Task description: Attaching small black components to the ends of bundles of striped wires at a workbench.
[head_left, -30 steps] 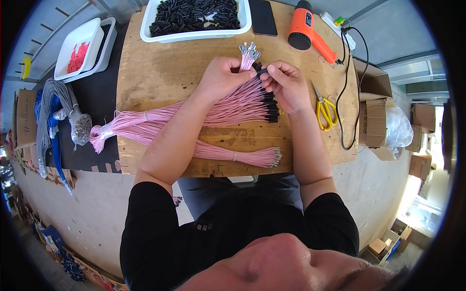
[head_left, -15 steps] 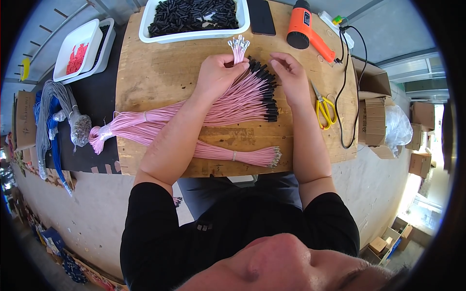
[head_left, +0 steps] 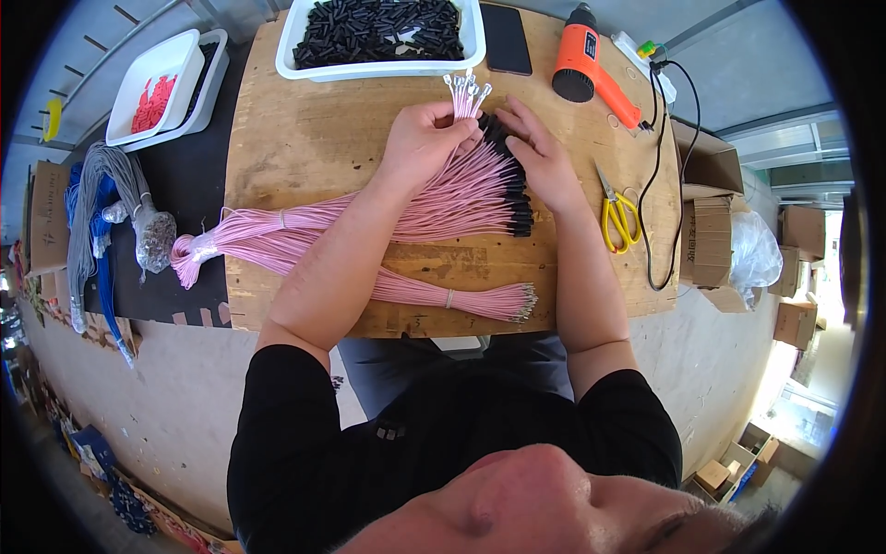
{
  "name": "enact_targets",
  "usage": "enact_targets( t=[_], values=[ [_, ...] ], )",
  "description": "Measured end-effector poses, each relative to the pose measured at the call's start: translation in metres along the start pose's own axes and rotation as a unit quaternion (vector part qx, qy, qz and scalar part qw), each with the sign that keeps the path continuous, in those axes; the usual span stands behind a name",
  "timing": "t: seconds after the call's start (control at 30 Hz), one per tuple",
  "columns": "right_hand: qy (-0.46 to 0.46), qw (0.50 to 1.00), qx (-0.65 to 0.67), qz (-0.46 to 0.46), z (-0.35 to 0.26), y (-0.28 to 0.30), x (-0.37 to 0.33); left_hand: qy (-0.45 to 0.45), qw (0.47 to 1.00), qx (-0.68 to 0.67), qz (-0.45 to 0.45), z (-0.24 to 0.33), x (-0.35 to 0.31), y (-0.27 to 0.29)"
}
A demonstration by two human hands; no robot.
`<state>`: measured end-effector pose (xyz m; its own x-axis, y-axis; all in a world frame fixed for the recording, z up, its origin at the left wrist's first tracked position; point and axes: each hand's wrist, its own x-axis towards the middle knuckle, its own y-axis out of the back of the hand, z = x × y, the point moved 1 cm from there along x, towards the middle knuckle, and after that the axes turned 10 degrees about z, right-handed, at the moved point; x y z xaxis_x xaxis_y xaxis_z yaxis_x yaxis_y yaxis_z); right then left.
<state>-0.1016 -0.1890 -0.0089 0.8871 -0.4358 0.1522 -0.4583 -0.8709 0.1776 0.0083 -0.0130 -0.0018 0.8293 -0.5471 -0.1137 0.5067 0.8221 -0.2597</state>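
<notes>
Your left hand (head_left: 426, 146) is closed, thumb against fingers, on a small bunch of pink wires (head_left: 468, 103). Bare metal ends stick up above the grip, pointing toward the white tub (head_left: 383, 74) at the far edge of the tabletop (head_left: 318, 120).

Your right hand (head_left: 543, 159) is half spread, thumb apart from the fingers, fingertips at the black sleeves (head_left: 519, 198). Cannot tell whether they touch. No piece shows between thumb and fingers.

The sleeves cap the ends of a broad pink fan (head_left: 452, 198), which lies across the middle of the tabletop, running under your left forearm. Its gathered end, in a clear wrap (head_left: 203, 246), lies past the left edge, over the dark table (head_left: 198, 185).

Nearer you, a second pink bundle (head_left: 471, 300) lies flat, banded, metal ends to the right.

The tub holds a heap of short black tubes (head_left: 374, 32). Just right of it: a dark phone (head_left: 508, 39). Further right, an orange heat gun (head_left: 580, 60) on the wood, its handle angled toward you. Yellow-handled scissors (head_left: 616, 222) lie right of your right hand, blades pointing away from you. A black cord (head_left: 657, 231) loops beside them.

On the dark table: a white tray (head_left: 118, 129) with red pieces (head_left: 152, 103), and grey wires (head_left: 115, 166) lying against blue wires (head_left: 107, 277).
</notes>
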Motion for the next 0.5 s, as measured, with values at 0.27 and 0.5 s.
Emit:
enact_targets(
  t=[0.27, 0.5],
  values=[
    [0.097, 0.982, -0.135, 0.088, -0.019, 0.003, -0.001, 0.004, 0.999, 0.03, -0.029, 0.003, -0.003, 0.001],
    [0.015, 0.992, 0.078, 0.096, -0.052, -0.016, -0.002, -0.016, 0.994, 0.059, -0.094, 0.006, -0.005, -0.001]
  ],
)
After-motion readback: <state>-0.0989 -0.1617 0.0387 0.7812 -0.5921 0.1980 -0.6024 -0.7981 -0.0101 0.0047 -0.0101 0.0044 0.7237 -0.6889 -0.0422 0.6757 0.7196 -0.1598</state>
